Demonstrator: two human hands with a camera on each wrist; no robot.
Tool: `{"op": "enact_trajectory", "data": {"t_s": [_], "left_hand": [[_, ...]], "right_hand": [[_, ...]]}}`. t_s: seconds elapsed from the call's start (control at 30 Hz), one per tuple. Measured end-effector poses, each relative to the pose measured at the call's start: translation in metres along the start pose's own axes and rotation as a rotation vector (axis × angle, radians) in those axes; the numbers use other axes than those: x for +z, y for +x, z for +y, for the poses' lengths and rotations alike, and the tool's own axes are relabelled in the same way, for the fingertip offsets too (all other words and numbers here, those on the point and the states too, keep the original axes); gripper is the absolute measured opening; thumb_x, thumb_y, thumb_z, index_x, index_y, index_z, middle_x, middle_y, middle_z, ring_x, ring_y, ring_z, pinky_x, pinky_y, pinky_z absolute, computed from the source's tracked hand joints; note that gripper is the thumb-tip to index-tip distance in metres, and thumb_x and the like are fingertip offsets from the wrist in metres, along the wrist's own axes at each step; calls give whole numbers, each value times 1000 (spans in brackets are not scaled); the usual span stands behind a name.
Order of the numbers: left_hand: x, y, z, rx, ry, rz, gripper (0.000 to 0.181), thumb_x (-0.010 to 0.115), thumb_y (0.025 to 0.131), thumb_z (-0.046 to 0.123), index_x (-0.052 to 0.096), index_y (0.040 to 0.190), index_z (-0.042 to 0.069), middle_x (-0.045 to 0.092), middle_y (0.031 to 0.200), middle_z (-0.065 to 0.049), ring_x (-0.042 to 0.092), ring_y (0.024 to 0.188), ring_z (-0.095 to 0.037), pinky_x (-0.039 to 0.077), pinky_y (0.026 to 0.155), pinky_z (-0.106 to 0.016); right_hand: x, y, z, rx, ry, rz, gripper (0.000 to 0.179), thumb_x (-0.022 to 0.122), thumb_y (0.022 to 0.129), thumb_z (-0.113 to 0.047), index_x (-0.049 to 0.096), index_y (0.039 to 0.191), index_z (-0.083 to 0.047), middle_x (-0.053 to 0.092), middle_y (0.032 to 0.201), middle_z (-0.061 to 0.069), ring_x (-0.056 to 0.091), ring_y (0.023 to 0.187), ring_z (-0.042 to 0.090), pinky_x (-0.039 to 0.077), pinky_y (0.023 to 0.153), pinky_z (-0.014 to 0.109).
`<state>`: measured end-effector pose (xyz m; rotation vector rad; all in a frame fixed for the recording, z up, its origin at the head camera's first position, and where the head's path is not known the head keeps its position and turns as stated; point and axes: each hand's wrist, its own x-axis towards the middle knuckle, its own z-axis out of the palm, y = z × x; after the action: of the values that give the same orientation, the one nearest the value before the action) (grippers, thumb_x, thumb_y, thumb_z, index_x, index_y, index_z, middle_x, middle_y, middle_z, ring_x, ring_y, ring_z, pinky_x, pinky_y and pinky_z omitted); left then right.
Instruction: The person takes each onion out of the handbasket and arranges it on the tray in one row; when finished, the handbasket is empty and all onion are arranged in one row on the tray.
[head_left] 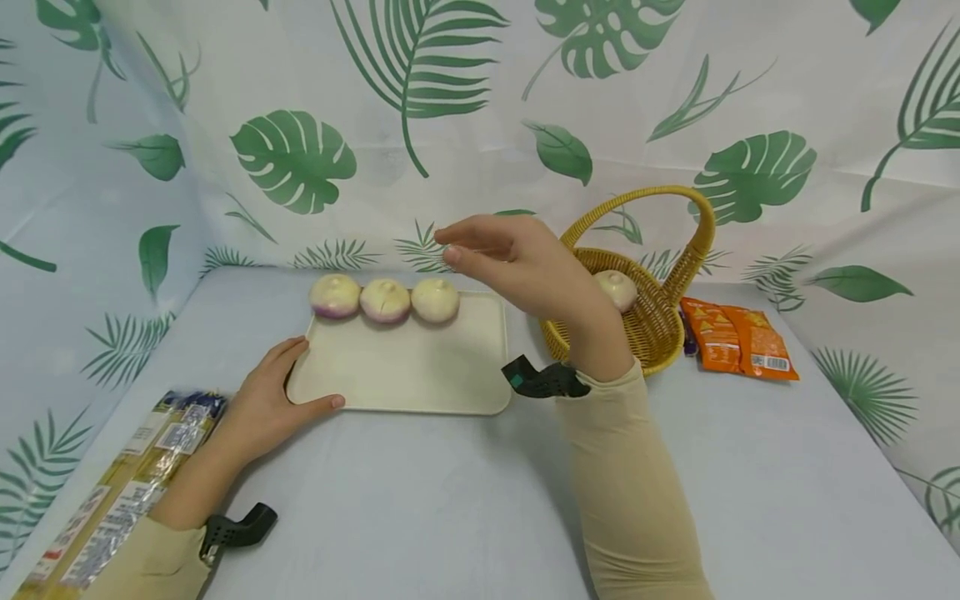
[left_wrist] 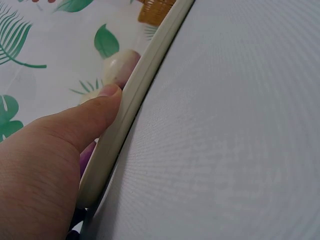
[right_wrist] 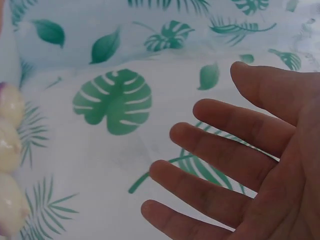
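A cream rectangular tray (head_left: pixel 405 375) lies on the table. Along its back edge stand three round cream-and-purple vegetables (head_left: pixel 386 301), like turnips or onions; they show at the left edge of the right wrist view too. My left hand (head_left: pixel 262 400) grips the tray's front left corner, thumb (left_wrist: pixel 102 112) over the rim and fingers along the left side. Raised in the air between tray and basket, my right hand (head_left: pixel 528 262) holds nothing, its fingers (right_wrist: pixel 220 155) spread and fairly straight. Partly behind that arm, a wicker basket (head_left: pixel 656 329) contains a similar vegetable (head_left: pixel 617 290).
Two long packs of what look like noodles (head_left: pixel 127 492) lie at the table's left edge. Orange snack packets (head_left: pixel 738 342) sit right of the basket, with a dark purple thing (head_left: pixel 688 337) between them. A leaf-patterned cloth (head_left: pixel 465 192) hangs behind the table.
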<state>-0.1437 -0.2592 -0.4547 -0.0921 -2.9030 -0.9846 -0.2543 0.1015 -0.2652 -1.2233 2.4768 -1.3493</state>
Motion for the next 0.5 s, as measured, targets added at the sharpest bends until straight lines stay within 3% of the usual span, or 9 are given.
{"op": "enact_trajectory", "data": {"t_s": [0.23,0.5], "left_hand": [[-1,-1,2,-2,2,-3,115,89,89,55,34,165,-11,32,171,-31,30,156,-55,30,123,-72],[-1,-1,2,-3,2,-2,115,88,89,57,33,165,-11,32,171,-32,30,156,-55,30,123,-73]], "right_hand": [[-21,-14,-2,-18,10,22,33,68,110,-29,77,137,-13,73,138,1,71,122,19,55,111,45],[-51,-36,6,-2,-30,91,29,65,112,-28,78,136,-18,74,135,-3,68,121,19,54,106,33]]}}
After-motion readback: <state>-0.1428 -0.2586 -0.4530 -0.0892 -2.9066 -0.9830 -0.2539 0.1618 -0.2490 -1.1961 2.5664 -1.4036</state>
